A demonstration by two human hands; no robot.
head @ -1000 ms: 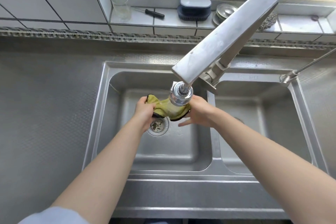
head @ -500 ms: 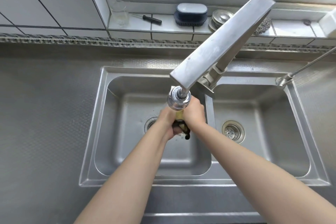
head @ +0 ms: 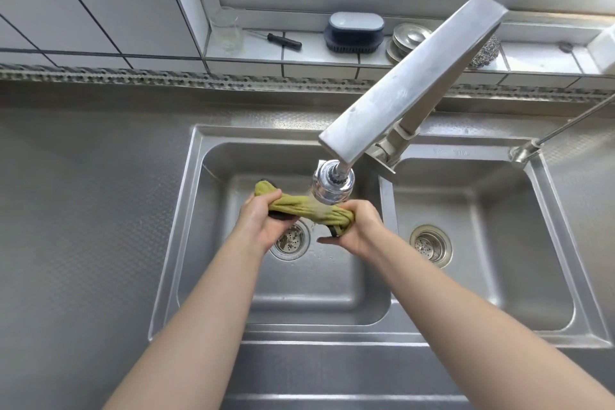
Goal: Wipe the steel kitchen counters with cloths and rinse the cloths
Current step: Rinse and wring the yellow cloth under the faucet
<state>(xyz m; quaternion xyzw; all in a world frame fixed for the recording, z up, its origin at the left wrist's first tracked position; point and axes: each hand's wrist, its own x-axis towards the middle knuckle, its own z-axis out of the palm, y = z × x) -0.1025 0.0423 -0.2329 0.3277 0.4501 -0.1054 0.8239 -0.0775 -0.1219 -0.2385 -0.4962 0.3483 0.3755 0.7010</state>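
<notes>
A yellow-green cloth with a dark edge is stretched into a roll over the left sink basin. My left hand grips its left end. My right hand grips its right end. Water runs from the chrome faucet head onto the middle of the cloth. The drain strainer lies just below my hands, partly hidden by the left one.
The steel counter spreads to the left of the double sink. The right basin has its own strainer. On the window sill stand a glass, a screwdriver, a dark brush, steel lids and a steel scourer.
Half a second ago my hands were pressed together around the bunched cloth. They have moved apart and the cloth is pulled out lengthwise under the water.
</notes>
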